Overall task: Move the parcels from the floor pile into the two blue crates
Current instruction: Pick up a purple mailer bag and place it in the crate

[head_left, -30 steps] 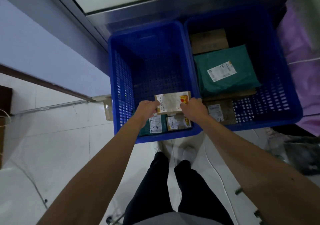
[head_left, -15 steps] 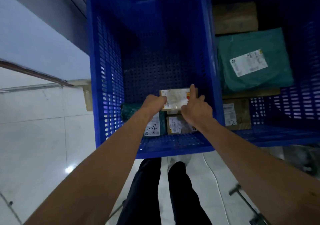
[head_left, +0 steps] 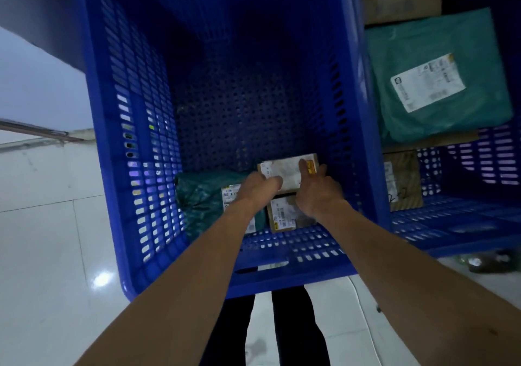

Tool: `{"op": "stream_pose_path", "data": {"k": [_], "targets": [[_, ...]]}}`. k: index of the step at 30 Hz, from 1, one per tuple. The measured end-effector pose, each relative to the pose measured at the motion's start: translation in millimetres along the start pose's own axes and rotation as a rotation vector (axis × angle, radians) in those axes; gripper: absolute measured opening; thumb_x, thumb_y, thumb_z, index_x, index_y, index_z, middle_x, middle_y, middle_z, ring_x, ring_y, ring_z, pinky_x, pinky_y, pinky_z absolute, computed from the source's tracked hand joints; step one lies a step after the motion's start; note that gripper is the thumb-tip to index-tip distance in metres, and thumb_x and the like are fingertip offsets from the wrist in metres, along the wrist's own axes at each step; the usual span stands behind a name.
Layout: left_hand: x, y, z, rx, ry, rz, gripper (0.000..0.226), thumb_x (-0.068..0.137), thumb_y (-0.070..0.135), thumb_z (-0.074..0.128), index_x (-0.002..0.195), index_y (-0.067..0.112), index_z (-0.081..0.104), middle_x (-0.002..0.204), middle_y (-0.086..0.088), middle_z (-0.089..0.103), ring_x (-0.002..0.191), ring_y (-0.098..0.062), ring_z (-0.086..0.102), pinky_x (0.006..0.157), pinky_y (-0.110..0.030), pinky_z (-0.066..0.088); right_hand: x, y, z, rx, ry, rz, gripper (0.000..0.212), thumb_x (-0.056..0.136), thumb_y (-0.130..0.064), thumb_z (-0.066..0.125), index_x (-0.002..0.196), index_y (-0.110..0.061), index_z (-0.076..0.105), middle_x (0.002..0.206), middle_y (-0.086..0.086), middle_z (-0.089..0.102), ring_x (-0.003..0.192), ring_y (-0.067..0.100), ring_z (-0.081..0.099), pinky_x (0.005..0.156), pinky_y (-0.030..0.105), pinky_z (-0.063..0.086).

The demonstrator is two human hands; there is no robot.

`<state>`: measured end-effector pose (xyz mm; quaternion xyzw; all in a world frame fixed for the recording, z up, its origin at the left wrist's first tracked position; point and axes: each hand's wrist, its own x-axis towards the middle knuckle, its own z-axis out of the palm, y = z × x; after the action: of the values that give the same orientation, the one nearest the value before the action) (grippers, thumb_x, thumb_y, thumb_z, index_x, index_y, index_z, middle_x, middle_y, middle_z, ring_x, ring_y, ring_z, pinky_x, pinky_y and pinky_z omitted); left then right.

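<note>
- Fingers of the right hand lie flat and half spread on the top face of a small brown box parcel, one fingertip on its yellow sticker; whether they grip it or only press on it I cannot tell.
- Left hand is curled at the box's near left corner, thumb across the white label; its other fingers are hidden under the hand, so its grip cannot be judged.
- That box sits low in the left blue crate, against the right wall's foot, partly over a second brown box by the near wall.
- Just left of them lies a dark green mailer bag, its label half covered by the left wrist.
- Beyond the parcels the perforated crate floor is bare up to the far wall, and the left side beyond the bag is open too.
- Both forearms cross over the crate's near rim.
- Right blue crate touches the left one and is cut off by the frame; it holds a large green mailer over cardboard, and a brown parcel near the front, its writing too blurred to read.
- White tile floor shows left of the crates.
</note>
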<state>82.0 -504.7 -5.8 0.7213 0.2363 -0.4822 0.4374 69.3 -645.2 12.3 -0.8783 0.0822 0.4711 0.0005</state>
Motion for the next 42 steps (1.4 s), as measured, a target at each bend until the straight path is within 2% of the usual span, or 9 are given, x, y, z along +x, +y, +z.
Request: {"op": "stream_pose_path", "data": {"k": [4, 8, 12, 17, 23, 28, 34, 40, 42], "targets": [[4.9, -5.6, 3.5, 0.062, -0.005, 0.042, 0.038, 0.087, 0.040, 0.057, 0.113, 0.013, 0.054, 0.106, -0.006, 0.057, 0.095, -0.022, 0.056, 0.076, -0.035, 0.042, 5.9, -2.6, 10.1, -0.058, -0.023, 0.017, 0.082, 0.103, -0.039, 0.047, 0.159, -0.021, -0.010, 0.163, 0.023, -0.011, 0.138, 0.041, 0.035, 0.096, 0.044, 0.046], [3.4, -3.5, -1.2, 0.102, -0.021, 0.042, 0.047, 0.085, 0.042, 0.057, 0.119, 0.010, 0.056, 0.108, -0.010, 0.059, 0.090, -0.019, 0.054, 0.071, -0.032, 0.042, 3.9, -4.3, 10.6, 0.010, -0.038, 0.027, 0.084, 0.101, -0.036, 0.051, 0.159, -0.020, -0.008, 0.163, 0.020, -0.009, 0.139, 0.040, 0.034, 0.098, 0.044, 0.045], [-9.2, 0.9, -11.1, 0.165, 0.016, 0.060, 0.018, 0.091, 0.032, 0.055, 0.091, 0.014, 0.051, 0.086, -0.010, 0.052, 0.076, -0.020, 0.049, 0.066, -0.032, 0.035, -9.3, -7.9, 4.1, 0.058, -0.014, 0.049, 0.082, 0.101, -0.034, 0.050, 0.158, -0.008, -0.003, 0.163, 0.021, -0.001, 0.137, 0.037, 0.038, 0.097, 0.041, 0.045], [-32.5, 5.5, -24.6, 0.261, 0.086, 0.073, 0.025, 0.085, 0.035, 0.055, 0.071, 0.019, 0.041, 0.071, -0.002, 0.046, 0.062, -0.018, 0.042, 0.059, -0.031, 0.032, -36.1, -10.9, -15.4, 0.156, 0.032, 0.013, 0.071, 0.100, -0.028, 0.048, 0.154, 0.001, 0.012, 0.158, 0.023, 0.016, 0.131, 0.035, 0.045, 0.094, 0.039, 0.046], [-82.9, 25.1, -34.1, 0.335, 0.115, 0.114, 0.026, 0.089, 0.032, 0.055, 0.070, 0.019, 0.041, 0.071, 0.000, 0.046, 0.065, -0.020, 0.043, 0.061, -0.033, 0.031, -92.5, -6.5, -37.3, 0.269, 0.048, 0.004, 0.060, 0.100, -0.024, 0.044, 0.151, -0.002, 0.019, 0.153, 0.020, 0.025, 0.130, 0.034, 0.045, 0.098, 0.041, 0.046], [-146.0, 45.4, -27.7, 0.355, 0.145, 0.172, 0.020, 0.092, 0.033, 0.053, 0.103, 0.017, 0.056, 0.094, -0.001, 0.058, 0.083, -0.018, 0.054, 0.073, -0.036, 0.045, -156.2, 4.8, -48.1, 0.348, 0.031, -0.065, 0.059, 0.101, -0.035, 0.046, 0.146, -0.003, 0.026, 0.151, 0.019, 0.027, 0.126, 0.035, 0.048, 0.096, 0.041, 0.047], [-232.5, 55.6, -22.0, 0.202, 0.272, 0.299, 0.017, 0.095, 0.033, 0.053, 0.105, 0.023, 0.061, 0.105, 0.002, 0.062, 0.096, -0.020, 0.059, 0.088, -0.041, 0.050, -221.3, 8.2, -82.2, 0.556, 0.023, -0.182, 0.072, 0.100, -0.042, 0.047, 0.152, -0.001, 0.021, 0.157, 0.020, 0.027, 0.127, 0.035, 0.047, 0.093, 0.038, 0.045], [-292.6, 46.0, -42.3, 0.100, 0.410, 0.292, 0.014, 0.082, 0.035, 0.053, 0.086, 0.023, 0.060, 0.098, -0.013, 0.067, 0.075, -0.020, 0.055, 0.066, -0.037, 0.045, -289.0, -0.4, -123.0, 0.456, 0.113, -0.272, 0.067, 0.099, -0.045, 0.048, 0.148, -0.003, 0.031, 0.149, 0.021, 0.036, 0.123, 0.037, 0.050, 0.086, 0.038, 0.043], [-295.4, 34.7, -54.2, 0.091, 0.420, 0.280, 0.023, 0.080, 0.036, 0.051, 0.089, 0.016, 0.061, 0.098, -0.018, 0.065, 0.074, -0.022, 0.057, 0.063, -0.036, 0.046, -305.3, -3.1, -128.7, 0.419, 0.111, -0.344, 0.043, 0.099, -0.041, 0.047, 0.119, -0.004, 0.052, 0.125, 0.019, 0.052, 0.102, 0.033, 0.057, 0.070, 0.034, 0.042]]}}
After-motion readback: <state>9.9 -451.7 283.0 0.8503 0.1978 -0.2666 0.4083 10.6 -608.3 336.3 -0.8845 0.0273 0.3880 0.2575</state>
